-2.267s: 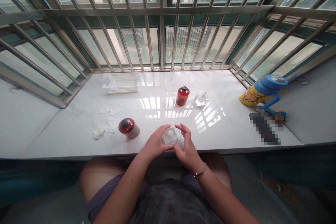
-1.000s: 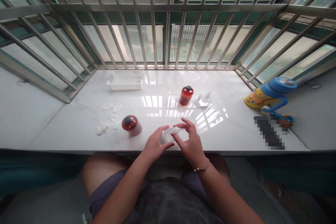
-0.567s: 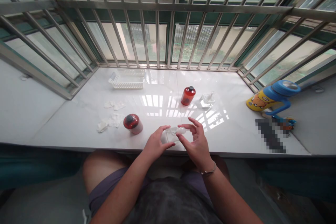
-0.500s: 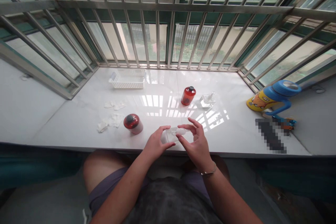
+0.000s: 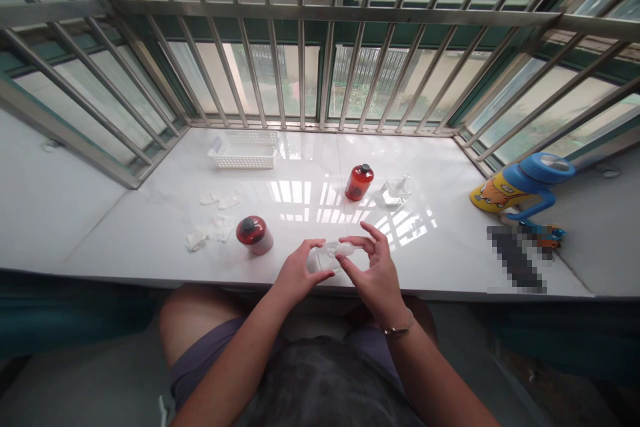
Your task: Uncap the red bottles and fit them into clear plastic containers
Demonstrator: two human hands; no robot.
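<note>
Near the front edge of the counter, my left hand (image 5: 299,265) grips a small clear bottle (image 5: 324,257) between thumb and fingers. The bottle is tilted on its side, its top pointing right. My right hand (image 5: 373,263) pinches the translucent top (image 5: 345,250) of that bottle between thumb and index finger, with the other fingers raised. Whether the top is loose from the bottle I cannot tell. To the left of my hands stands a red bottle (image 5: 256,236) with a black cap. Beyond them are a second red bottle (image 5: 359,183) and a clear square pump bottle (image 5: 397,192).
A white perforated basket (image 5: 245,159) sits at the back left of the white counter (image 5: 305,153). Crumpled white tissues (image 5: 213,232) lie at left. On the right are a yellow and blue drinking flask (image 5: 517,183) and a blurred dark object (image 5: 520,260). Metal window bars (image 5: 330,13) enclose the back.
</note>
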